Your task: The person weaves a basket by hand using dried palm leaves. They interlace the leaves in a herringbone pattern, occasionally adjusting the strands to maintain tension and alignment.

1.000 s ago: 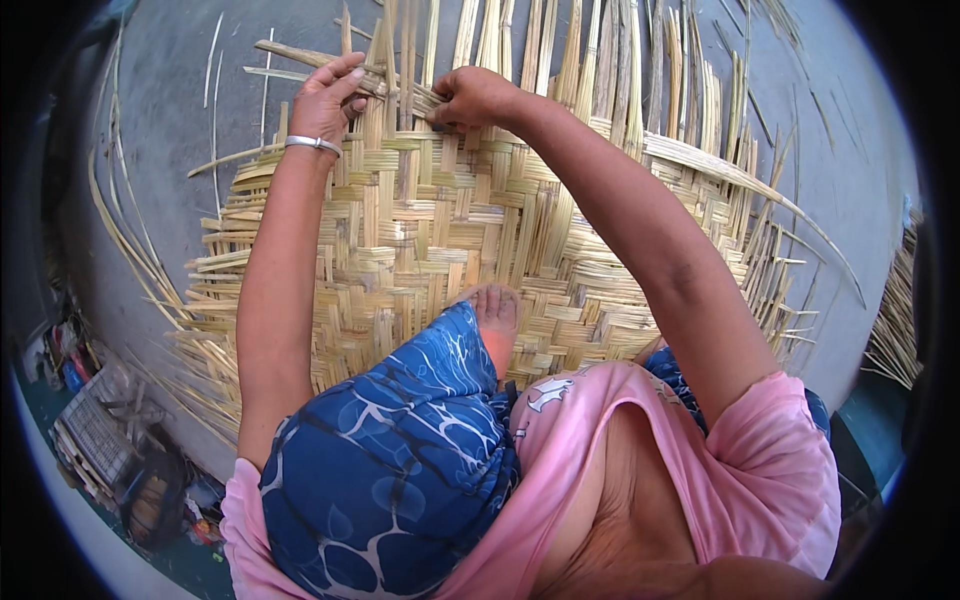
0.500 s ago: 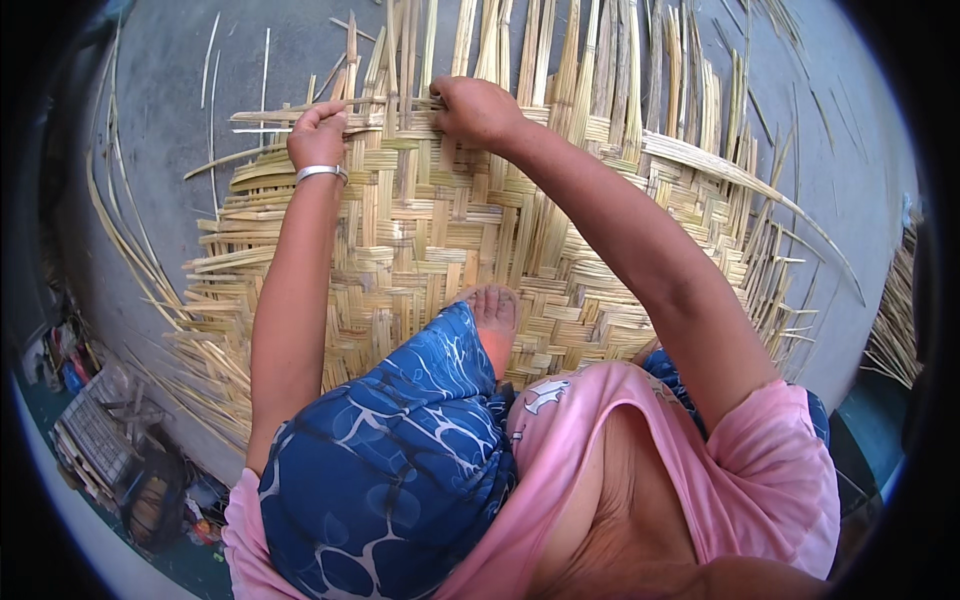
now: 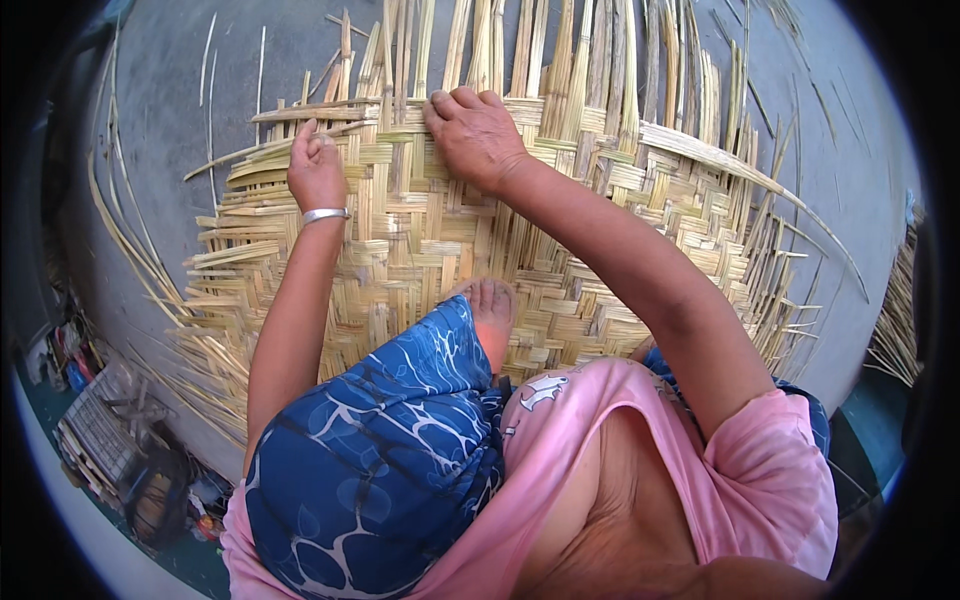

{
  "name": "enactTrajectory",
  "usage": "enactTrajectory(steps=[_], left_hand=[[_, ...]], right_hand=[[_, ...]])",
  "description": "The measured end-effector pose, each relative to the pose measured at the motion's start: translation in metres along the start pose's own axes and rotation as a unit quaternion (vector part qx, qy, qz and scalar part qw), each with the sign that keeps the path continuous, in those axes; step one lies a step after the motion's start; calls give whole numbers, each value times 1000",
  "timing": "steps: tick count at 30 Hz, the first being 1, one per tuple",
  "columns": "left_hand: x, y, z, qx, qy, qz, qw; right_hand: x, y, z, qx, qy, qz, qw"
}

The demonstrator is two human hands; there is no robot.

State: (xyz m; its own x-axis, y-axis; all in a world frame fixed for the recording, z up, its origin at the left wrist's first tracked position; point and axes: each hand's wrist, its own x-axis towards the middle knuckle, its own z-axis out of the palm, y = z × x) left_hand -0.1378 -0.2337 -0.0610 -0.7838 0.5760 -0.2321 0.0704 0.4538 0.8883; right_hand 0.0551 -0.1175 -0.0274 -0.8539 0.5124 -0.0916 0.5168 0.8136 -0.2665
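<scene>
I have the bare left hand [image 3: 316,176] half curled, forearm reaching forward; the bare right hand [image 3: 472,138] is back-up, fingers bent.

The grey floor [image 3: 868,160] was smooth and matte, with a faint bluish cast, its outline curving in the wide view. Just beyond its right side was a bundle of thin brown sticks [image 3: 895,315], and below that, off the grey floor's lower right, showed a dark green surface [image 3: 880,415]. Off its lower left lay a clutter: a wire grid [image 3: 105,420], a dark rounded object [image 3: 158,500] of unclear kind, and a small blue item [image 3: 76,376]. Beneath these ran a green patch [image 3: 190,562]. Soft, even light fell across the grey floor.
</scene>
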Motion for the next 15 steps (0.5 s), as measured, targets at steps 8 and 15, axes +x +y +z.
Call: enactTrajectory(steps=[8, 15], left_hand=[[-88, -9, 20, 380, -70, 309, 869], [-87, -11, 24, 426, -99, 315, 842]], right_hand=[[-3, -15, 23, 113, 145, 103, 977], [5, -21, 28, 130, 136, 165, 968]])
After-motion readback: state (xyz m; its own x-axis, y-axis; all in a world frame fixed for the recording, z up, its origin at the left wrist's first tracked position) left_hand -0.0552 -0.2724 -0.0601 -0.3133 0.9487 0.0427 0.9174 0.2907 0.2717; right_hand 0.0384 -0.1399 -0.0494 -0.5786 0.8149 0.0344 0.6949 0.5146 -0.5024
